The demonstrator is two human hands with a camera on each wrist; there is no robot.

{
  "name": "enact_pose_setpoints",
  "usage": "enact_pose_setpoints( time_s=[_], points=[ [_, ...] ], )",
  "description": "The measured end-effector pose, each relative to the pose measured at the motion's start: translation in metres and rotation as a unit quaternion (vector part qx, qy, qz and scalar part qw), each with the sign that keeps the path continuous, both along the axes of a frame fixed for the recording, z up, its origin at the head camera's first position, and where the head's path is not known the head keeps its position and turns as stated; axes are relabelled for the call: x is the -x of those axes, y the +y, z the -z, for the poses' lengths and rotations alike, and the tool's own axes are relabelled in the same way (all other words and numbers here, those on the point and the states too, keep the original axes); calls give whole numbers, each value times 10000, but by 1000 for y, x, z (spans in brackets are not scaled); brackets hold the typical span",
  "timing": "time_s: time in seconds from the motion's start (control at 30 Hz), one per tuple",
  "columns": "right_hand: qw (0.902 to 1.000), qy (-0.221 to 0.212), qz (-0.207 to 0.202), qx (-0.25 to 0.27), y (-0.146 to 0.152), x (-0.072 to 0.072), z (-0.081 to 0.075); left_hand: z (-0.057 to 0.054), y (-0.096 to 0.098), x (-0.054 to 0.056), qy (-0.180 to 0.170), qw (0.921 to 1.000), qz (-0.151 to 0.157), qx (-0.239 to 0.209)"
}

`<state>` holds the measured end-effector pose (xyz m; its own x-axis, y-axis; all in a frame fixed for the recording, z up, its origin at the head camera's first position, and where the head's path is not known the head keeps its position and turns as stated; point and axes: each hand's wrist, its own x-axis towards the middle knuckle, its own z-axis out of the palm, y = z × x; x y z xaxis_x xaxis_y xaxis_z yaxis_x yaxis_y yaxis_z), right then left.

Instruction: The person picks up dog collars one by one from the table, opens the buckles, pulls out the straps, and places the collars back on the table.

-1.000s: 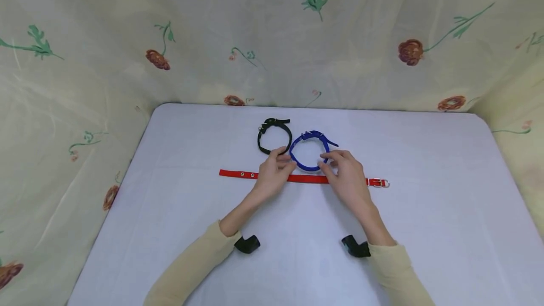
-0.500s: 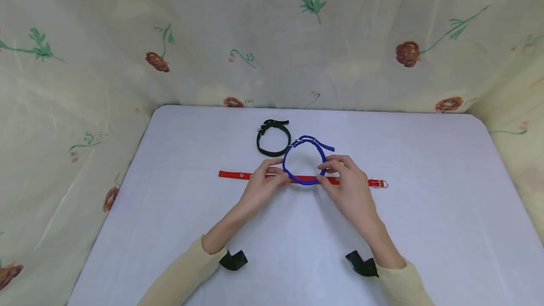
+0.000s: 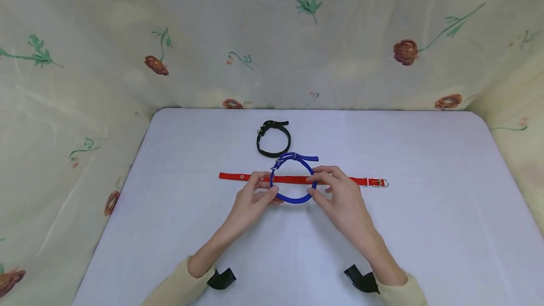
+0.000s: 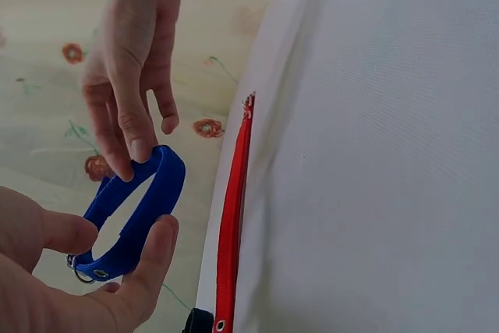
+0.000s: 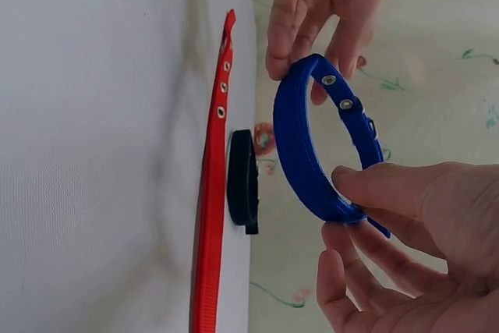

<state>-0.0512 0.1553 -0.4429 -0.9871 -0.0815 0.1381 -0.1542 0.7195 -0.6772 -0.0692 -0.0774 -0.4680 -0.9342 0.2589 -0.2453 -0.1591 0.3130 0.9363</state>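
A blue pet collar [image 3: 294, 199], buckled into a ring, is held above the table between both hands. My left hand [image 3: 250, 202] pinches its left side between thumb and fingers. On the opposite side my right hand [image 3: 345, 199] grips the band, thumb on one face and fingers on the other, as the right wrist view shows. Metal eyelets and a buckle show on the blue collar [image 5: 292, 138] there. Beneath it a red collar [image 3: 293, 180] lies unbuckled and straight across the table, its metal buckle to the right. A black collar [image 3: 268, 154], buckled into a loop, rests farther back.
The table [image 3: 437, 211] has a white cover. Behind it and at its sides hangs a pale curtain [image 3: 195, 27] with flower prints. A black wrist device [image 3: 222, 278] sits at the left cuff and another black device [image 3: 361, 279] at the right.
Both hands have lifted the blue collar from beside the black collar and brought it nearer and slightly left, over the red collar. The red and black collars have stayed put.
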Motion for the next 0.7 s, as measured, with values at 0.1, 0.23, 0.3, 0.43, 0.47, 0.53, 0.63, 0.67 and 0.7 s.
enact_pose_setpoints(
  time_s=[0.1,0.23,0.3,0.43,0.47,0.53,0.63,0.67,0.7],
  points=[
    [10000,29,-57,64,-3,-4,-3,0,-2,-2,202,9996,32,174],
    [9998,54,-135,112,-5,-8,-7,-1,-4,-5,383,9990,108,215],
    [9998,51,-166,109,-7,-10,-9,-3,-6,-6,468,9987,157,139],
    [9996,99,-230,150,-8,-12,-11,-6,-8,-11,622,9979,183,76],
    [9995,138,-235,165,-9,-12,-11,-6,-9,-12,675,9975,194,90],
    [9992,184,-259,238,-10,-14,-11,-6,-10,-15,777,9967,189,147],
    [9989,219,-269,321,-11,-16,-10,-6,-11,-20,937,9952,164,242],
    [9988,222,-267,337,-12,-17,-10,-6,-11,-21,995,9945,161,268],
    [9988,215,-261,355,-12,-18,-10,-6,-11,-23,1050,9939,153,298]
  ],
)
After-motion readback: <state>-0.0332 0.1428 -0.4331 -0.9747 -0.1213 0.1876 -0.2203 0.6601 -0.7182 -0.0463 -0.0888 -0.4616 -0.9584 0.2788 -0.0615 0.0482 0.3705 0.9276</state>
